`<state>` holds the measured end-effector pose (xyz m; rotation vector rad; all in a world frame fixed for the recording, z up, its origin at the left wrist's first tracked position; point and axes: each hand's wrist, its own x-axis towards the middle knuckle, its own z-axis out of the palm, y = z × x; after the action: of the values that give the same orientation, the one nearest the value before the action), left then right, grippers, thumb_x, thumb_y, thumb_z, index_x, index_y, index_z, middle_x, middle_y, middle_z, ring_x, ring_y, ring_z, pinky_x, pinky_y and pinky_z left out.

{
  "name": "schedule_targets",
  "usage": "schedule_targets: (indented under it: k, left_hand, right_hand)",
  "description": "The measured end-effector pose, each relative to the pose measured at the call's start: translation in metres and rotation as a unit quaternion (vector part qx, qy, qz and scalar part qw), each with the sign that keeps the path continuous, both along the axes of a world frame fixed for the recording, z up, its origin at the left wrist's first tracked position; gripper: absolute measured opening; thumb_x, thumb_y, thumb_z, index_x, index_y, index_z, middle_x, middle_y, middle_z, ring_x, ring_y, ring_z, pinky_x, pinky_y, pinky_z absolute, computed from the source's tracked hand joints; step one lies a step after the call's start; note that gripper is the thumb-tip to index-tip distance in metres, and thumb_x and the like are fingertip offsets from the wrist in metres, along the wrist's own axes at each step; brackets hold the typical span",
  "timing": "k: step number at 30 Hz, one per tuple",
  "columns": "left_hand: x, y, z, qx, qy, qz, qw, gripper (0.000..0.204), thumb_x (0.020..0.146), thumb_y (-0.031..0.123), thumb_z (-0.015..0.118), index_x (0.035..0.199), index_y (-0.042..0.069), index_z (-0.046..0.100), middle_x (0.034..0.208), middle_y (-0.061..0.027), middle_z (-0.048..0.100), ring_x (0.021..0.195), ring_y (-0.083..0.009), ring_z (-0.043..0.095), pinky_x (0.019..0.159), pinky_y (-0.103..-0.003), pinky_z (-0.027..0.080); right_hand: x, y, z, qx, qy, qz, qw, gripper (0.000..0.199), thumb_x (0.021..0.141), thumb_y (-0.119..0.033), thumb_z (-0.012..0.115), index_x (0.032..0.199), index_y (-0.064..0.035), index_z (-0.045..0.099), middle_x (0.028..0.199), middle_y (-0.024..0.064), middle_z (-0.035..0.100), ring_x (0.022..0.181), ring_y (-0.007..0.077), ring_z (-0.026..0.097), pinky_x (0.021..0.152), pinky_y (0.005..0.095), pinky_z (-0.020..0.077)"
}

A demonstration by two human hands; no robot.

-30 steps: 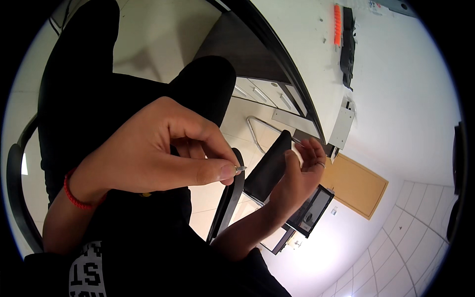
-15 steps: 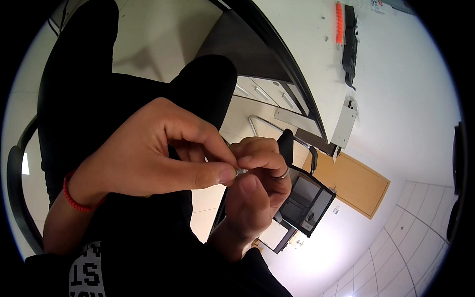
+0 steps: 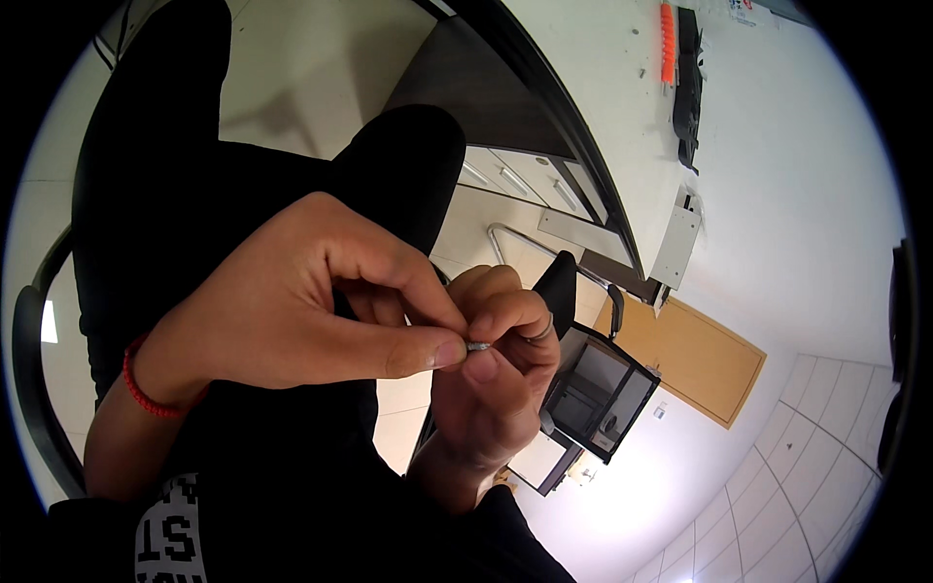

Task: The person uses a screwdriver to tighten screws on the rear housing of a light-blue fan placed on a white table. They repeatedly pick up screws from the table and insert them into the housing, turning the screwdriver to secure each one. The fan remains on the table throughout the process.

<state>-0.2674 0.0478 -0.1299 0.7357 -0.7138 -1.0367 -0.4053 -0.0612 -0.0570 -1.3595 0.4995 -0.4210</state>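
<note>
Between my two hands, near the middle of the head view, is a small silvery metal piece (image 3: 477, 346). Its kind is too small to tell. My left hand (image 3: 296, 296), with a red braided bracelet at the wrist, pinches one end of it between thumb and index finger. The thumb and index finger of my right hand (image 3: 491, 394) close on the other end from above and below. A ring sits on a finger of the right hand. Most of the piece is covered by fingertips.
Beyond my hands stands a pale desk (image 3: 603, 126) with a dark edge and drawers (image 3: 515, 180) beneath. On it lie an orange coiled item (image 3: 667, 44) and a long black object (image 3: 687, 87). Farther off are a black chair (image 3: 557, 291), a glass-fronted cabinet (image 3: 601, 394) and a wooden door (image 3: 690, 360).
My right hand has shifted slightly left, and its thumb and index finger have drawn together on the metal piece. My left hand has hardly moved.
</note>
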Motion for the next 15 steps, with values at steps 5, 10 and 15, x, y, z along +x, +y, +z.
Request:
schedule_targets:
  k: [5, 10, 15]
  left_hand:
    - [-0.0014, -0.0013, 0.0007, -0.009, 0.0, -0.007, 1.0, 0.011, 0.084, 0.011, 0.08, 0.087, 0.002, 0.076, 0.073, -0.008, 0.073, 0.061, -0.0126, 0.069, 0.058, -0.021, 0.054]
    - [-0.0011, -0.0005, 0.0012, -0.005, -0.002, -0.006, 1.0, 0.01, 0.083, 0.011, 0.08, 0.086, 0.002, 0.076, 0.072, -0.0076, 0.073, 0.061, -0.0124, 0.069, 0.057, -0.021, 0.054]
    - [-0.0018, -0.001, 0.0033, -0.001, 0.004, -0.004, 1.0, 0.01, 0.083, 0.011, 0.081, 0.085, 0.002, 0.076, 0.071, -0.007, 0.072, 0.06, -0.0119, 0.068, 0.056, -0.021, 0.053]
  right_hand:
    - [-0.0019, 0.0023, 0.0006, 0.083, -0.02, -0.003, 0.996, 0.017, 0.08, 0.001, 0.066, 0.097, 0.001, 0.063, 0.094, 0.0092, 0.056, 0.089, 0.0161, 0.055, 0.08, 0.0279, 0.0446]
    - [-0.0014, 0.005, 0.0001, 0.078, -0.002, 0.004, 0.997, 0.014, 0.082, -0.008, 0.064, 0.094, -0.0036, 0.058, 0.09, 0.0069, 0.052, 0.087, 0.017, 0.049, 0.08, 0.0295, 0.0412]
    - [-0.0011, 0.0084, 0.0011, 0.087, 0.013, -0.006, 0.996, 0.013, 0.083, -0.013, 0.062, 0.091, -0.0062, 0.055, 0.087, 0.0048, 0.048, 0.086, 0.0165, 0.045, 0.081, 0.0301, 0.0389]
